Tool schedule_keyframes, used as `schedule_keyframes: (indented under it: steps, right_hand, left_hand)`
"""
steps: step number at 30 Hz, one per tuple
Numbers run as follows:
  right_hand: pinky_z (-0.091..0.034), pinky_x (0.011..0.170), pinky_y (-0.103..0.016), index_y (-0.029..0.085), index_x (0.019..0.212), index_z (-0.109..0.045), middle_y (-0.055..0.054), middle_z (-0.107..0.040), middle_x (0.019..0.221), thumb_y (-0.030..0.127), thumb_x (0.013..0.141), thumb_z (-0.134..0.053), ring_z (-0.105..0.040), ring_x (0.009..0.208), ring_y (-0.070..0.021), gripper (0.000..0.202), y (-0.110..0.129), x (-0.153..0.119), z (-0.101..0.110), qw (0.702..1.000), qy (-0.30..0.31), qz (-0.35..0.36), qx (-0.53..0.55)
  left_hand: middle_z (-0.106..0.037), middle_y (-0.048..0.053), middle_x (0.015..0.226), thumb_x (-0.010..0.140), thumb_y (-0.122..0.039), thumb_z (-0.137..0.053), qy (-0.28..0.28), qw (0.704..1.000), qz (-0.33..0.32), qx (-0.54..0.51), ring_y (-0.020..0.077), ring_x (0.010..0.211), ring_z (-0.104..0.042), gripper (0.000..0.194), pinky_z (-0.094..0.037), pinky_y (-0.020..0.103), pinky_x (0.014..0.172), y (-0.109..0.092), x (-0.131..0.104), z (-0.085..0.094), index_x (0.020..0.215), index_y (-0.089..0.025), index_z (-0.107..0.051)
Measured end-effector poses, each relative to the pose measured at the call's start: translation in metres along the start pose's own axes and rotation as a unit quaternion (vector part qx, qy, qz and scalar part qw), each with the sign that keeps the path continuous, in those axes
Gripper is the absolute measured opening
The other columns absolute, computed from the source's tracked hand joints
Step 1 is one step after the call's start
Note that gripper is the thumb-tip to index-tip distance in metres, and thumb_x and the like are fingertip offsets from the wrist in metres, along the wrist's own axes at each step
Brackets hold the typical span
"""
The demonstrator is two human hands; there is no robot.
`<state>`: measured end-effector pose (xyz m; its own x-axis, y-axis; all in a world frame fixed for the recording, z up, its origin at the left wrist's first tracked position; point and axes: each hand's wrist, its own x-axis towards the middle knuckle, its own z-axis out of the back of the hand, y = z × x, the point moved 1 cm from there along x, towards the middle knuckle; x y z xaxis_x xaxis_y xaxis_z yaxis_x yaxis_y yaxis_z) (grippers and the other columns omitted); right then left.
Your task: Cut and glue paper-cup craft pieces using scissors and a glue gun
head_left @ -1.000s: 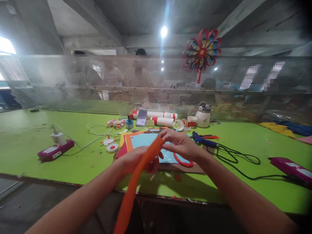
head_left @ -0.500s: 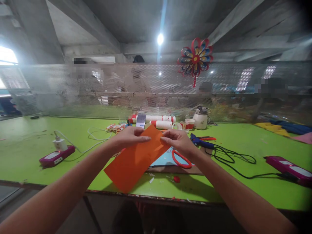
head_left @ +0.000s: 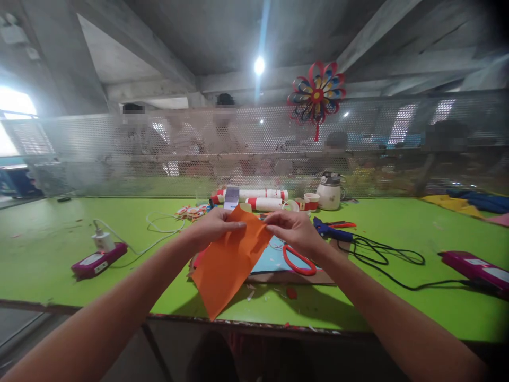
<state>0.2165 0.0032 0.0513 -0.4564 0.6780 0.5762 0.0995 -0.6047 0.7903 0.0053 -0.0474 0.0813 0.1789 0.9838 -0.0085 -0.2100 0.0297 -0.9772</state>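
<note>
An orange sheet of paper (head_left: 228, 265) hangs at a slant in front of me, above the green table. My left hand (head_left: 218, 227) grips its upper left edge, thumb on the near face and fingers behind. At the upper right edge, my right hand (head_left: 292, 228) pinches the sheet between thumb and fingers. Behind and below the sheet, light blue paper (head_left: 267, 261) lies on brown cardboard (head_left: 314, 278), partly hidden. Red-handled scissors (head_left: 299, 261) rest there under my right hand; their blades are hidden.
Right of my hands lies a blue glue gun (head_left: 334, 232) with a looping black cord. Purple power strips (head_left: 99, 261) sit at both sides. Paper cups (head_left: 264, 204), a phone (head_left: 231, 198) and a white jug (head_left: 329, 192) stand further back, before a perforated screen (head_left: 254, 148).
The orange sheet has swung steeper, its lower end moving right and its lower left corner rising. Both hands keep their grip. The whole view has shifted slightly.
</note>
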Motion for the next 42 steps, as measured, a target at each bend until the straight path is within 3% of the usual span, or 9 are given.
schedule_keyframes:
  steps: [9, 11, 14, 18, 22, 29, 31, 35, 42]
  right_hand:
    - [-0.048, 0.061, -0.031, 0.018, 0.076, -0.063, 0.001, -0.061, 0.062, 0.037, 0.081, -0.062, -0.055, 0.058, -0.0125, 0.02, -0.004, 0.012, 0.031, 0.992, -0.122, 0.008, -0.035]
    - [-0.047, 0.057, -0.03, 0.017, 0.075, -0.065, 0.0, -0.062, 0.06, 0.038, 0.078, -0.066, -0.055, 0.056, -0.0125, 0.022, -0.002, 0.013, 0.046, 0.996, -0.065, -0.027, -0.061]
    - [-0.045, 0.05, -0.027, 0.015, 0.061, -0.07, -0.002, -0.064, 0.053, 0.031, 0.063, -0.08, -0.057, 0.051, -0.0134, 0.019, 0.009, 0.004, 0.068, 0.979, 0.123, -0.109, -0.117]
    - [-0.05, 0.055, -0.029, 0.017, 0.064, -0.077, -0.005, -0.072, 0.062, 0.029, 0.062, -0.082, -0.066, 0.059, -0.0191, 0.013, 0.025, -0.013, 0.088, 0.93, 0.27, -0.169, -0.183]
    - [-0.052, 0.065, -0.031, 0.02, 0.079, -0.078, -0.007, -0.075, 0.08, 0.03, 0.072, -0.074, -0.067, 0.075, -0.0215, 0.013, 0.021, -0.01, 0.08, 0.943, 0.178, -0.121, -0.253]
    - [-0.055, 0.058, -0.032, 0.02, 0.133, -0.052, -0.011, -0.068, 0.108, 0.026, 0.074, -0.071, -0.064, 0.064, -0.0146, 0.063, -0.007, 0.016, 0.003, 0.967, 0.076, 0.002, -0.242]
    - [-0.055, 0.057, -0.033, 0.018, 0.125, -0.057, -0.01, -0.068, 0.101, 0.022, 0.079, -0.064, -0.064, 0.064, -0.0159, 0.047, -0.013, 0.02, -0.012, 0.967, 0.042, 0.039, -0.248]
    - [-0.051, 0.084, -0.043, 0.019, 0.092, -0.069, -0.009, -0.069, 0.097, 0.009, 0.08, -0.055, -0.064, 0.094, -0.0237, 0.022, -0.022, 0.013, -0.019, 0.947, 0.009, 0.132, -0.293]
    - [-0.051, 0.087, -0.04, 0.017, 0.096, -0.065, -0.014, -0.065, 0.109, 0.003, 0.082, -0.052, -0.06, 0.103, -0.0227, 0.024, -0.037, -0.02, -0.011, 0.908, 0.125, 0.171, -0.361]
  left_hand:
    - [-0.073, 0.007, 0.07, 0.064, -0.034, -0.08, -0.063, 0.996, -0.054, 0.013, 0.0188, 0.057, -0.066, 0.027, -0.054, 0.029, 0.054, -0.008, -0.01, 0.025, 0.082, -0.014, -0.074]
    - [-0.073, 0.005, 0.069, 0.062, -0.034, -0.081, -0.151, 0.979, -0.138, 0.008, 0.019, 0.059, -0.066, 0.029, -0.055, 0.03, 0.057, -0.024, -0.012, 0.043, 0.083, -0.014, -0.074]
    - [-0.073, 0.003, 0.073, 0.061, -0.027, -0.08, -0.299, 0.891, -0.342, -0.014, 0.0178, 0.063, -0.066, 0.022, -0.056, 0.03, 0.062, -0.046, -0.007, 0.065, 0.079, -0.014, -0.074]
    - [-0.072, -0.001, 0.081, 0.07, -0.028, -0.076, -0.341, 0.83, -0.442, -0.013, 0.013, 0.073, -0.065, 0.016, -0.054, 0.026, 0.072, -0.036, 0.011, 0.066, 0.083, -0.02, -0.073]
    - [-0.07, 0.004, 0.088, 0.073, -0.033, -0.073, -0.278, 0.862, -0.423, 0.029, 0.0156, 0.08, -0.066, 0.02, -0.054, 0.031, 0.077, 0.007, 0.021, 0.044, 0.086, -0.018, -0.073]
    - [-0.07, 0.007, 0.1, 0.08, -0.025, -0.068, -0.211, 0.871, -0.423, 0.134, 0.0185, 0.095, -0.063, 0.012, -0.049, 0.037, 0.09, 0.046, 0.017, 0.02, 0.089, -0.025, -0.076]
    - [-0.069, 0.007, 0.103, 0.081, -0.023, -0.066, -0.187, 0.868, -0.427, 0.171, 0.0183, 0.098, -0.062, 0.015, -0.049, 0.037, 0.09, 0.048, 0.018, 0.017, 0.093, -0.026, -0.075]
    - [-0.066, 0.008, 0.108, 0.084, -0.018, -0.062, -0.141, 0.861, -0.431, 0.231, 0.0193, 0.103, -0.061, 0.02, -0.049, 0.039, 0.091, 0.066, 0.017, 0.01, 0.098, -0.027, -0.073]
    - [-0.062, 0.01, 0.099, 0.085, -0.005, -0.051, -0.104, 0.811, -0.458, 0.349, 0.0183, 0.093, -0.06, 0.03, -0.051, 0.035, 0.079, 0.098, 0.001, 0.002, 0.103, -0.021, -0.069]
